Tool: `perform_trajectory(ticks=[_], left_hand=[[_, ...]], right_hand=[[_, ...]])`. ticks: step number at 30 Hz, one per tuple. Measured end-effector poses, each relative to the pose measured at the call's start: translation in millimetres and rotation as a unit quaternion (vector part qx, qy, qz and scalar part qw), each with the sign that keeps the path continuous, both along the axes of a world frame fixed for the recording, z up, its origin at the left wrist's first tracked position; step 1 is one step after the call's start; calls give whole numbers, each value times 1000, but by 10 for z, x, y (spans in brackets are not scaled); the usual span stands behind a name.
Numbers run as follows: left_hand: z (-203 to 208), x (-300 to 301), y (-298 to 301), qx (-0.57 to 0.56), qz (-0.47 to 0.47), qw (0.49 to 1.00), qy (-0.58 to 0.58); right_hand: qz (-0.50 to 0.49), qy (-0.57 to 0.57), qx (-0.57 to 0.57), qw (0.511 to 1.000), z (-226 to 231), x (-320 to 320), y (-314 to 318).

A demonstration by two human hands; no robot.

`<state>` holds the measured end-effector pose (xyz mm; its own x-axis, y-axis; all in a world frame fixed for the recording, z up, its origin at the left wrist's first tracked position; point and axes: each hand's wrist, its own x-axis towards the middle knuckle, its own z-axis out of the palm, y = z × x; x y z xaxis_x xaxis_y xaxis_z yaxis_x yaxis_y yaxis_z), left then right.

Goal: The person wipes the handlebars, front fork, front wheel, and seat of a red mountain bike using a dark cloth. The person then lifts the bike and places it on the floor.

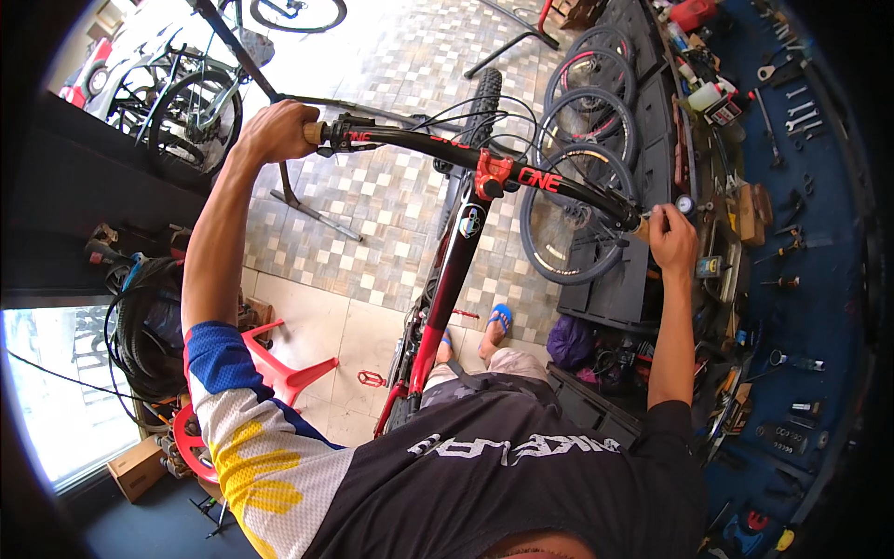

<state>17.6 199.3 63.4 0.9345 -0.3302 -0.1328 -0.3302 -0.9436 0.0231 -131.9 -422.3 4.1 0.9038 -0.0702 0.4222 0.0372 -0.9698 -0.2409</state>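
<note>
1. Head view, nearest: bicycle [456, 256], red and black, upright, running from near centre to far centre; red pedal [372, 378] on its left; blue sandal [503, 313] on its right.
2. Handlebar [419, 141], black, spanning left to right beyond the frame; red stem [492, 172] at middle.
3. Left hand [277, 132]: clamped round the left grip [317, 133].
4. Right hand [670, 240]: fingers curled round the right grip [643, 228]; hands well apart.
5. Step in hand, as judged: steadying the bicycle by both grips. Next move, as judged, calls for even hold and level bar, with clearance kept on the right.
6. Front tyre [482, 98], beyond the stem, roughly in line with the frame.
7. Loose wheels [582, 219], row at far right; parked bicycles [196, 121], far left.
</note>
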Motion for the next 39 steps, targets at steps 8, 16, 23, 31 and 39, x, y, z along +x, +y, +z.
perform_trajectory(ticks=[8, 16, 23, 31, 39], left_hand=[[-51, -14, 4, -14, -7, 999, -29], [-143, -69, 224, -12, -47, 997, -59], [-47, 20, 91, -10, 4, 1000, -14], [-144, 273, 54, -39, 22, 999, -17], [-240, 87, 210, -43, -30, 996, -75]], right_hand=[[-16, -1, -6, 1000, -15, 41, -33], [17, -10, 11, 1000, -3, -132, 82], [-5, -11, -4, 1000, 46, 95, 105], [6, -30, -30, 999, 40, 555, -35], [0, -13, -14, 1000, 38, 208, 45]])
